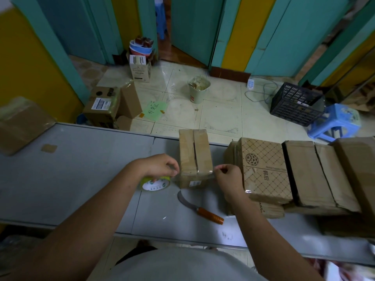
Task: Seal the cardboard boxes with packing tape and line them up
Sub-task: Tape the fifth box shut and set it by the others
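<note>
A small cardboard box [194, 155] stands on the grey table [81, 169], its top flaps closed with a gap between them. A strip of clear tape stretches across its near top edge. My left hand [162, 165] holds the yellow-green tape roll [155, 184] left of the box. My right hand [228, 176] pinches the free end of the tape at the box's right side. To the right, a patterned box [265, 169] and plain cardboard boxes [316, 173] lie side by side in a row.
A curved knife with an orange handle [199, 209] lies on the table just in front of the box. Another wrapped box [22, 122] sits at the table's far left. Beyond the table: floor boxes [109, 104], a bucket [197, 89], a black crate [296, 104], a blue stool [334, 122].
</note>
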The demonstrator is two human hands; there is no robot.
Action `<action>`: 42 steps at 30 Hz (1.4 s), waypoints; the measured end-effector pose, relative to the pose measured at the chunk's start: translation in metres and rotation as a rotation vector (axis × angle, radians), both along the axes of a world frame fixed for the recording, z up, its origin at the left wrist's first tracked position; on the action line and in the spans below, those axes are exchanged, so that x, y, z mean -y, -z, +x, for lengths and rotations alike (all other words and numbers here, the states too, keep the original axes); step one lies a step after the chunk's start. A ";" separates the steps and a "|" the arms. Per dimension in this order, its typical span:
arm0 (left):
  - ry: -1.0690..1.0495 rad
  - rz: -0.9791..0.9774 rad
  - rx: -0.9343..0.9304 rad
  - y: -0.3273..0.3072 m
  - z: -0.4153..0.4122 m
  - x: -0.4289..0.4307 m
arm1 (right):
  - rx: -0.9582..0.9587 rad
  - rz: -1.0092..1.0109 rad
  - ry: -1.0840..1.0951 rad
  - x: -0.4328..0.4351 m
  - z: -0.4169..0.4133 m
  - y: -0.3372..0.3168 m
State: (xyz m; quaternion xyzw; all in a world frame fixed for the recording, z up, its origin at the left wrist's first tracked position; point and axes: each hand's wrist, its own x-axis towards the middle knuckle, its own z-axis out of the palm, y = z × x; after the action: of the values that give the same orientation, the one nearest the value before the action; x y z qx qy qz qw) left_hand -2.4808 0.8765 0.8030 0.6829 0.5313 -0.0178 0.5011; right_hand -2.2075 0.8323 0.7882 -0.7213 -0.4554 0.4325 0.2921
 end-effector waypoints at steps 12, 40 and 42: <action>-0.112 0.080 0.051 0.022 0.010 0.005 | -0.087 -0.154 -0.016 -0.002 -0.005 0.008; -0.159 0.419 0.013 0.019 0.018 0.036 | 0.482 0.167 -0.340 0.016 -0.011 0.003; -0.184 0.411 0.041 0.019 0.017 0.036 | 0.481 0.163 -0.359 0.018 -0.017 0.003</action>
State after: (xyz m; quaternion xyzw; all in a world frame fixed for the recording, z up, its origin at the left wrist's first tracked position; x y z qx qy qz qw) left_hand -2.4639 0.8406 0.7840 0.7196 0.5733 0.1504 0.3618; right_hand -2.2248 0.8138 0.7854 -0.6852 -0.6647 0.2561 0.1518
